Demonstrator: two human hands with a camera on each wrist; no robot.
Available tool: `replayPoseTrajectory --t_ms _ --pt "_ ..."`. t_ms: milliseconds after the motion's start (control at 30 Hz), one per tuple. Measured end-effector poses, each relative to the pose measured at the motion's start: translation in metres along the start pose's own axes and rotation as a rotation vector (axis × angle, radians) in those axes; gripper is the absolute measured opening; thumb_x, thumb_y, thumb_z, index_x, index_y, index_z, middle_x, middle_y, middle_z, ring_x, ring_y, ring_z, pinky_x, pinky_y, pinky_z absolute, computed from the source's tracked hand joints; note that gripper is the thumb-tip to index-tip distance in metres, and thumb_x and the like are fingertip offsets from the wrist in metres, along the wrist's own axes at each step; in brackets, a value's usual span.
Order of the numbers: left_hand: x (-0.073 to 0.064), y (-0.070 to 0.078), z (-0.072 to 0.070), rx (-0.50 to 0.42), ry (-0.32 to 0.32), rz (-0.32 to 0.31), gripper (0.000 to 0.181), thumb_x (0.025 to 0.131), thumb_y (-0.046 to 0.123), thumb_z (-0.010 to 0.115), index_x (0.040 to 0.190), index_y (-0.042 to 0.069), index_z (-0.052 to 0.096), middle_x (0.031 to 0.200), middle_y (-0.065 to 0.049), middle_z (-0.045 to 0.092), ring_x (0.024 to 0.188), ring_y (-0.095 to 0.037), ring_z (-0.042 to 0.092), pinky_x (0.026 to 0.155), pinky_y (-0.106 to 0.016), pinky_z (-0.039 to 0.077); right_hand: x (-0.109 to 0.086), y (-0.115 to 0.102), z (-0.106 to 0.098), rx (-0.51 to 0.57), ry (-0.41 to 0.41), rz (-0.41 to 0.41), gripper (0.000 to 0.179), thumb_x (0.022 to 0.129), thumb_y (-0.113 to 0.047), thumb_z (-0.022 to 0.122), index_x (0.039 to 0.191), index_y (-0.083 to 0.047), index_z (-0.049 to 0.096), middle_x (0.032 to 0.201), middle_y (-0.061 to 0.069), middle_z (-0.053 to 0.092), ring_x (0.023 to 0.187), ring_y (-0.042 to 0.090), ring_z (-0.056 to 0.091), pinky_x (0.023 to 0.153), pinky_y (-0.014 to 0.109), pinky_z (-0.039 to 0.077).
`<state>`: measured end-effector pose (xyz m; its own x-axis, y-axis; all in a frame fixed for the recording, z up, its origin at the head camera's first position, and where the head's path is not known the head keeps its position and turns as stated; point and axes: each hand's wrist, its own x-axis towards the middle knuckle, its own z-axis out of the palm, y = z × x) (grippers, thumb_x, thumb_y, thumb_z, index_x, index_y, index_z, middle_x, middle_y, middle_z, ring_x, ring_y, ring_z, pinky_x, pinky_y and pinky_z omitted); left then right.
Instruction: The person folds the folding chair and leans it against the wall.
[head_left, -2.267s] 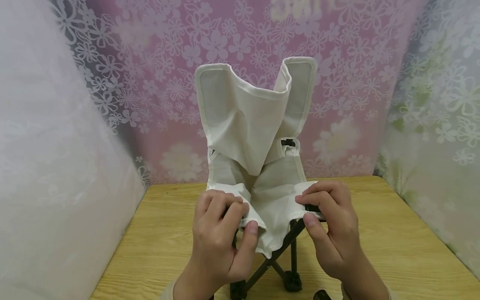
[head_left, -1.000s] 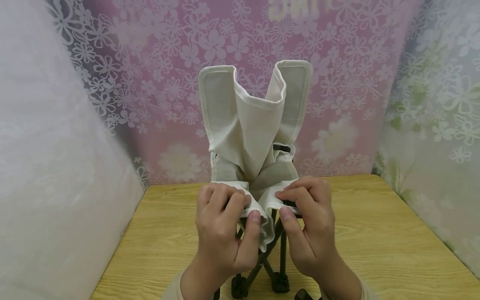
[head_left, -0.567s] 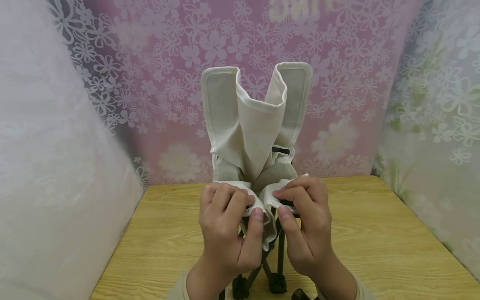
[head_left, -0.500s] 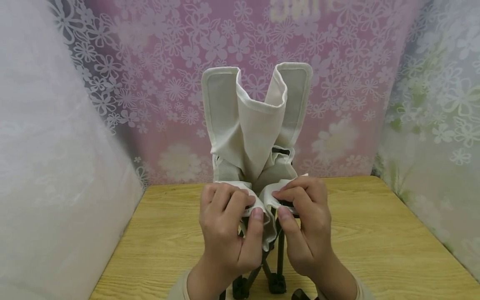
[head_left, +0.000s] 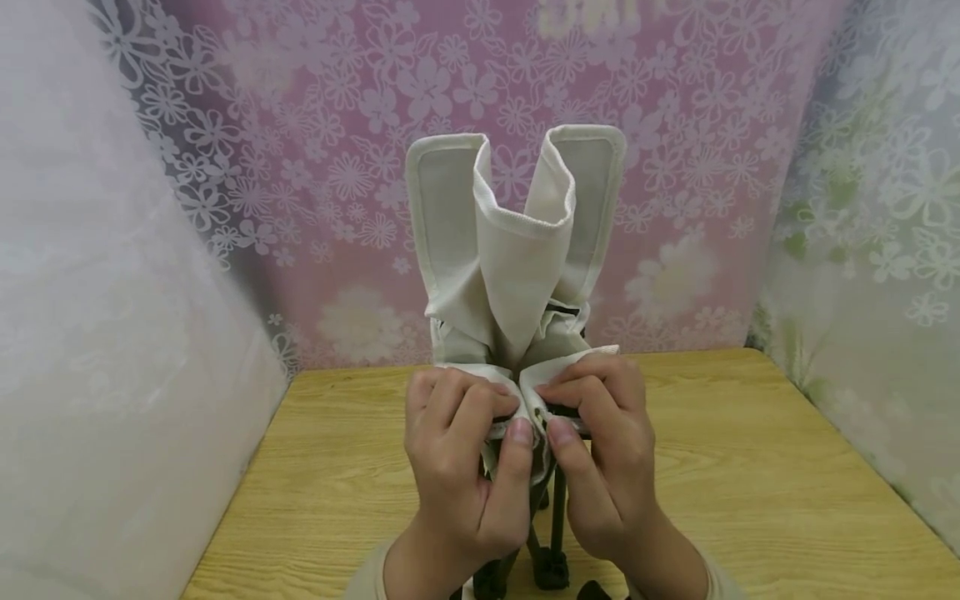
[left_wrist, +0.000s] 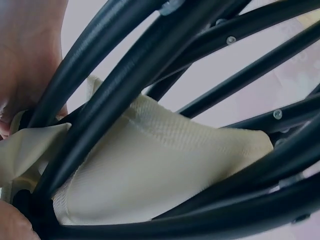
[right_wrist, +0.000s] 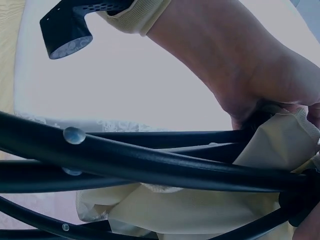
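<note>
A small folding chair (head_left: 523,271) with cream fabric and a black tube frame stands upright on the table, partly folded. Its backrest bows inward between two upright side flaps. My left hand (head_left: 463,467) grips the front left corner of the seat, thumb below and fingers over the cloth. Opposite it, my right hand (head_left: 606,454) holds the front right corner the same way. The two thumbs are almost touching, and the seat fabric (left_wrist: 135,170) bunches downward between them. In the wrist views the crossing black tubes (right_wrist: 165,162) lie close together. The hands hide the seat corners in the head view.
The wood-grain table (head_left: 750,467) extends to both sides. A pink floral backdrop (head_left: 330,167) stands behind it, with a whitish sheet (head_left: 120,292) on the left and a floral sheet (head_left: 862,275) on the right. A black device (right_wrist: 67,32) sits at the right wrist.
Both hands have moved toward each other, the right one farther, bringing the seat corners together. The chair has narrowed, its legs drawn closer and the backrest folded more deeply.
</note>
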<state>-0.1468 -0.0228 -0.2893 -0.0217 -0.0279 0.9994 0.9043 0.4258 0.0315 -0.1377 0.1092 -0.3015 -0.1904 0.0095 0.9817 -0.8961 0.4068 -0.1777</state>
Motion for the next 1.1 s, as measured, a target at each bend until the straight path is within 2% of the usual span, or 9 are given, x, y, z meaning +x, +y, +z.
replayPoseTrajectory --t_ms 300,567,800,1100 --pt "0.002 0.005 0.004 -0.044 0.034 0.001 0.007 0.080 0.006 0.057 0.080 0.006 0.064 0.079 -0.006 0.061 0.077 -0.023 0.056 0.078 -0.038 0.042 0.001 -0.003 0.002 0.035 -0.001 -0.009 0.023 0.092 -0.002 0.046 0.094 0.006 0.067 0.104 0.027 0.060 0.104 0.030 0.054 0.097 0.030 0.043" --pt "0.001 0.009 0.005 -0.084 0.027 -0.063 0.009 0.077 0.002 0.055 0.081 0.006 0.062 0.080 -0.006 0.061 0.078 -0.022 0.055 0.080 -0.037 0.040 0.000 -0.006 0.001 0.061 -0.024 0.036 0.025 0.085 0.004 0.045 0.096 0.004 0.066 0.107 0.025 0.060 0.104 0.028 0.055 0.096 0.029 0.044" --pt "0.002 0.011 0.008 -0.103 0.031 -0.075 0.009 0.078 0.002 0.054 0.082 0.006 0.061 0.080 -0.006 0.060 0.078 -0.021 0.055 0.080 -0.037 0.039 0.003 -0.008 0.001 0.101 -0.037 0.076 0.031 0.078 0.008 0.042 0.097 0.003 0.066 0.107 0.022 0.061 0.107 0.028 0.055 0.098 0.031 0.044" --pt "0.001 0.010 0.008 -0.106 0.000 -0.087 0.011 0.082 0.002 0.052 0.085 0.005 0.062 0.084 -0.007 0.062 0.079 -0.021 0.055 0.081 -0.037 0.040 0.004 -0.006 -0.003 0.162 -0.079 0.123 0.030 0.081 0.009 0.042 0.099 0.001 0.065 0.109 0.019 0.063 0.103 0.025 0.055 0.094 0.033 0.043"
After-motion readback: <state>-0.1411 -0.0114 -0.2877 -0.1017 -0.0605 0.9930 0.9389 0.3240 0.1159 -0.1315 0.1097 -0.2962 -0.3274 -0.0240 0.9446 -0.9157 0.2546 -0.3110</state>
